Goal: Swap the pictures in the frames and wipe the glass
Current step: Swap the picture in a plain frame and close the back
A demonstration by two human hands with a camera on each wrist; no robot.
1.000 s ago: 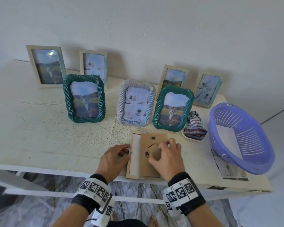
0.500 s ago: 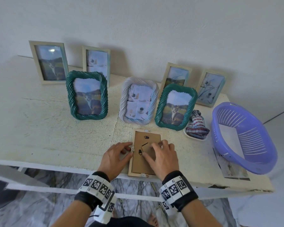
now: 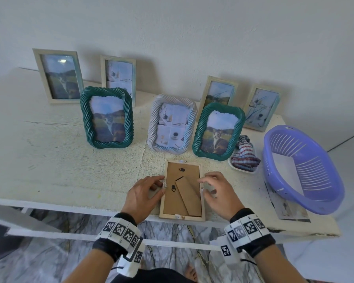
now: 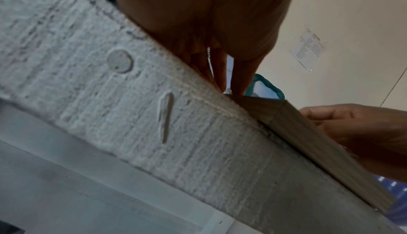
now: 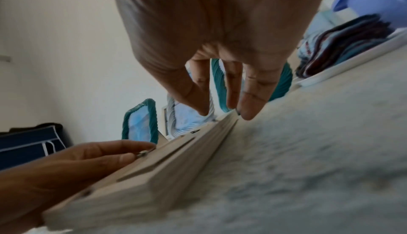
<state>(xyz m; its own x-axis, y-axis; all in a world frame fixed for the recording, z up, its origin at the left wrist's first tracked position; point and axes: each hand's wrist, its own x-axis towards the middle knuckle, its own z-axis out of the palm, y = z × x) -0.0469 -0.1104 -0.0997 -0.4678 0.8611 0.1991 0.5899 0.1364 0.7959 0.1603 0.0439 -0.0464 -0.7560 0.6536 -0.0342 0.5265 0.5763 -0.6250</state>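
A light wooden frame (image 3: 182, 215) lies face down near the table's front edge, its brown backing board (image 3: 172, 201) and folded stand facing up. My left hand (image 3: 161, 183) is at the frame's left edge, thumb and forefinger pinching a small metal tab (image 5: 142, 153) there. My right hand (image 3: 206, 183) hovers at the right edge with fingers loosely spread, holding nothing. In the right wrist view its fingertips (image 5: 249, 114) point down beside the frame (image 5: 154, 176). A striped cloth (image 3: 244, 157) sits on a small white dish to the right.
Three rope-pattern frames stand behind: green (image 3: 106, 117), white (image 3: 172, 123), green (image 3: 218, 130). Several plain wooden frames lean on the wall further back. A purple basket (image 3: 302, 168) sits at the right over a loose print (image 3: 288, 207). The table's front edge (image 4: 132, 98) is right under my wrists.
The backing board, shifted aside a second ago with white showing, now sits square in the frame. My right hand left the board for the right edge. The left hand stayed.
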